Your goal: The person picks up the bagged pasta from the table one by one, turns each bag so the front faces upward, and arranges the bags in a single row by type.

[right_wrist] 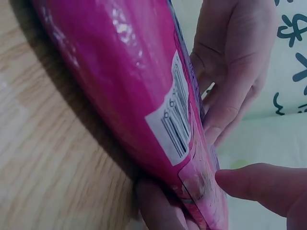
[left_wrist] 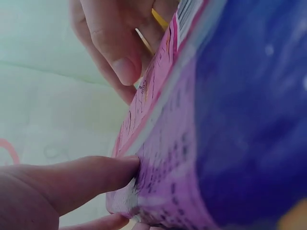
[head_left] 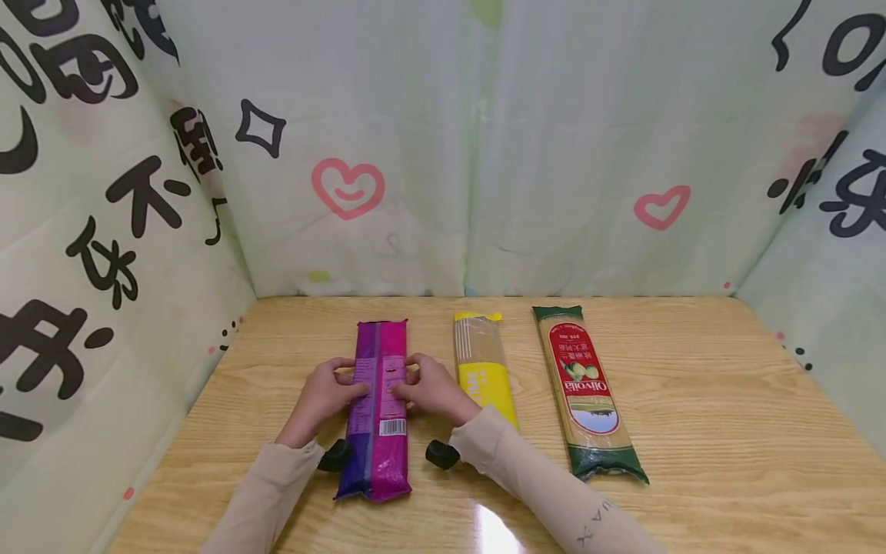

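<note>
A long packet (head_left: pixel 389 465), magenta on one side and dark blue on the other, lies lengthwise on the table with its printed panel and barcode facing up. My left hand (head_left: pixel 325 398) grips its left edge, the thumb (left_wrist: pixel 112 172) pressed on the printed panel. From the opposite edge my right hand (head_left: pixel 438 388) holds it too, thumb on top and fingers tucked along the lower side, as the right wrist view shows. Beside the right hand lies a yellow and clear packet of dry noodles (head_left: pixel 487 377), partly covered by that hand and sleeve.
A green-ended spaghetti packet (head_left: pixel 577 369) with a red label lies slanted at the right of the wooden table (head_left: pixel 727 431). Printed curtains (head_left: pixel 429 154) enclose the back and both sides. Black wrist cameras (head_left: pixel 443 455) sit at the cuffs, close above the tabletop.
</note>
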